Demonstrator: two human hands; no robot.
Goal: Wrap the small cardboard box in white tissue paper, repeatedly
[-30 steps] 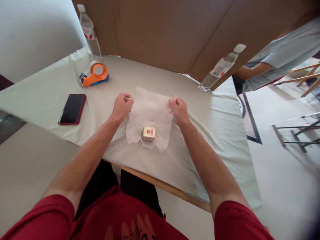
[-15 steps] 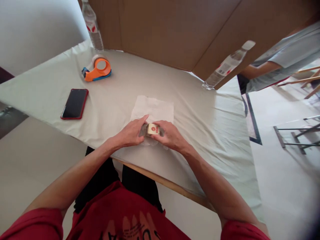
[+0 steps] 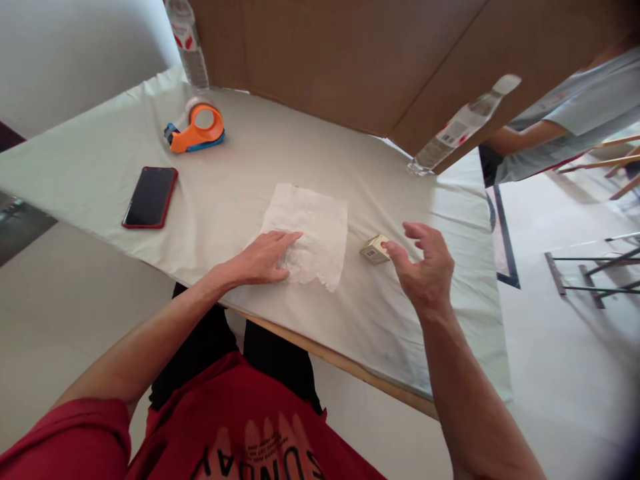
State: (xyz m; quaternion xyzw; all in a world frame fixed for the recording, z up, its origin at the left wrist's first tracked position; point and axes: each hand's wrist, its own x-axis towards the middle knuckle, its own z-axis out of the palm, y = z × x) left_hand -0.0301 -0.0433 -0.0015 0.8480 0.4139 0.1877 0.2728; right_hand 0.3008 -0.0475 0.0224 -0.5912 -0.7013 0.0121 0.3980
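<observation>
A thin, whitish wrapping sheet [image 3: 320, 230] with a torn-looking near edge lies flat on the cloth-covered table. My left hand [image 3: 265, 257] rests on its left part, fingers stretched out and holding nothing. To the right of the sheet sits a small cream-coloured box [image 3: 375, 249] with a red mark on one side. My right hand [image 3: 425, 267] is just to the right of this box, thumb and fingers apart. Its thumb tip is at the box's edge; whether they touch I cannot tell.
An orange tape dispenser [image 3: 200, 130] and a phone in a red case [image 3: 150, 197] lie on the left. Two water bottles [image 3: 187, 47] stand by a tall cardboard panel [image 3: 320, 60] at the back. Behind it on the right, a person's arm [image 3: 525, 137] shows.
The small box has gone from between both hands over the sheet to the table on the right. My right hand has moved right and opened; my left hand has flattened onto the sheet.
</observation>
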